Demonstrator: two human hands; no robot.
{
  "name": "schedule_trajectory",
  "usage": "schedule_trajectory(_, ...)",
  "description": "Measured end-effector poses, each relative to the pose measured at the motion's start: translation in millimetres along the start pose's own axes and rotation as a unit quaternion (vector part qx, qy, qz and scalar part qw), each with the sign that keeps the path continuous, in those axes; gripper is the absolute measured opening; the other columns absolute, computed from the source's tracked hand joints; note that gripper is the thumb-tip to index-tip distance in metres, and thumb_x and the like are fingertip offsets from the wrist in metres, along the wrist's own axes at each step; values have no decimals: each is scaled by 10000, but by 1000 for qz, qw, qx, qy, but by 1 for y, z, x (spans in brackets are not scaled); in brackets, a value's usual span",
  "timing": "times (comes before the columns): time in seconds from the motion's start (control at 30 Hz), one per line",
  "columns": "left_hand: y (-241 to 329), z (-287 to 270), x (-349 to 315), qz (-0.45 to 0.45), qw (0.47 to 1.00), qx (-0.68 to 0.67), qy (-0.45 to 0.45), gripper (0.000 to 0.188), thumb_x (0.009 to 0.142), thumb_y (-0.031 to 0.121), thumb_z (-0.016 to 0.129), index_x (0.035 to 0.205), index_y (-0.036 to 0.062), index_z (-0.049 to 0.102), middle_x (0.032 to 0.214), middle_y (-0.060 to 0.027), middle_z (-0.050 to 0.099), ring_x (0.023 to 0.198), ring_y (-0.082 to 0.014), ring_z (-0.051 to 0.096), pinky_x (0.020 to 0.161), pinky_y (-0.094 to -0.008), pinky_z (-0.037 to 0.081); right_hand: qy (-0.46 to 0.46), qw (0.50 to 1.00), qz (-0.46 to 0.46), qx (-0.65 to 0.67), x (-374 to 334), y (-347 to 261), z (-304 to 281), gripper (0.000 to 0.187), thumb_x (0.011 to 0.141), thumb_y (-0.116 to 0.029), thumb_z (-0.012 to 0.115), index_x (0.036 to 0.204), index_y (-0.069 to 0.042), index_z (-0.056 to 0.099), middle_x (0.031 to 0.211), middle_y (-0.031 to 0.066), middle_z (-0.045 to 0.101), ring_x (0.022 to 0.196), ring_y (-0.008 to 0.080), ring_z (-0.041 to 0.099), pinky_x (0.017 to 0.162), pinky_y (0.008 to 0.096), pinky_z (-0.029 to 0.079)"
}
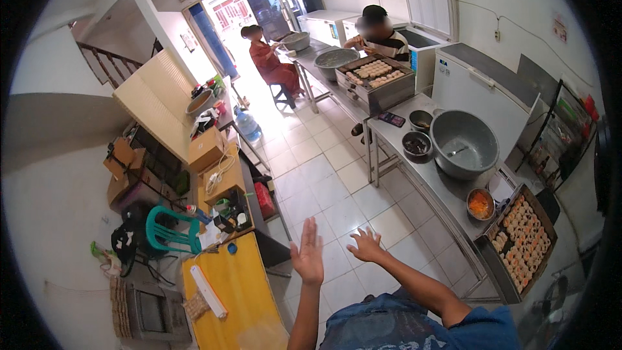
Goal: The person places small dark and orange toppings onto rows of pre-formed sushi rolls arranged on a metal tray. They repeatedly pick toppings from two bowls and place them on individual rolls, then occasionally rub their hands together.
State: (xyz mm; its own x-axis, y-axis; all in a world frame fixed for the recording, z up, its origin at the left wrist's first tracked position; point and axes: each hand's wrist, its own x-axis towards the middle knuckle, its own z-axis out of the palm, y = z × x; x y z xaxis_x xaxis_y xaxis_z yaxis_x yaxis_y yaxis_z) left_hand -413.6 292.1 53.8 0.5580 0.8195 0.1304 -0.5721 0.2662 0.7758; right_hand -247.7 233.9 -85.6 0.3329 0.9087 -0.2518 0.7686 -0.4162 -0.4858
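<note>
Both of my hands are raised in the air over the tiled floor, holding nothing. My left hand (308, 256) points upward with its fingers stretched out flat. My right hand (367, 246) has its fingers spread, slightly blurred. Nearest on the right is a steel table (431, 178), bearing a tray of small topped dumplings (521, 243), a metal bowl of orange shreds (480, 204) and a large grey basin (464, 144) with a utensil inside. To the left of my hands stands a yellow-topped table (243, 285).
Farther along, a metal tray box (376, 94) holds pale dumplings. One person (389, 42) sits behind it; another (269, 61) sits on a blue stool. A green chair (170, 230), cartons (207, 147) and a water jug (247, 124) stand left.
</note>
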Motion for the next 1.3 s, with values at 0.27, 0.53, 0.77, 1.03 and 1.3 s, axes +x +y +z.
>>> schedule_trajectory(0.27,-55,5,7,196,824,532,-24,758,955,578,269,1477,31,318,1576,-186,181,1471,-341,103,1157,-530,22,-190,648,-149,722,-44,-101,-47,810,914,-705,308,1517,-212,84,1543,148,158,1402,340,261,1079,526,308)
schedule_trajectory(0.53,-75,-125,30,104,896,432,-12,898,890,737,258,1469,56,341,1517,-175,335,1437,-339,226,1155,-522,90,-269,639,-85,716,-65,-84,-77,686,991,-605,216,1345,-62,439,1327,117,493,1196,255,494,1040,460,338)
schedule_trajectory(0.77,-81,-47,14,-147,975,-166,16,952,874,778,224,1524,85,176,1556,-150,230,1392,-311,263,1156,-455,151,105,942,-285,142,-68,-104,-69,671,1003,-498,265,1508,-63,193,1489,181,267,1396,311,241,1097,547,177)
schedule_trajectory(1.03,-10,23,-6,156,965,209,9,850,937,666,260,1543,107,54,1611,-110,58,1485,-265,2,1149,-480,-95,-87,901,-63,420,-37,-49,-40,791,968,-644,230,1545,-147,17,1603,131,42,1478,285,62,1139,545,133)
schedule_trajectory(1.3,-20,38,2,226,817,527,-59,891,914,690,234,1512,30,189,1576,-206,142,1461,-390,79,1152,-543,57,-250,583,-29,773,-77,-97,-74,928,906,-745,223,1536,-92,28,1575,135,200,1439,297,218,1147,470,196)
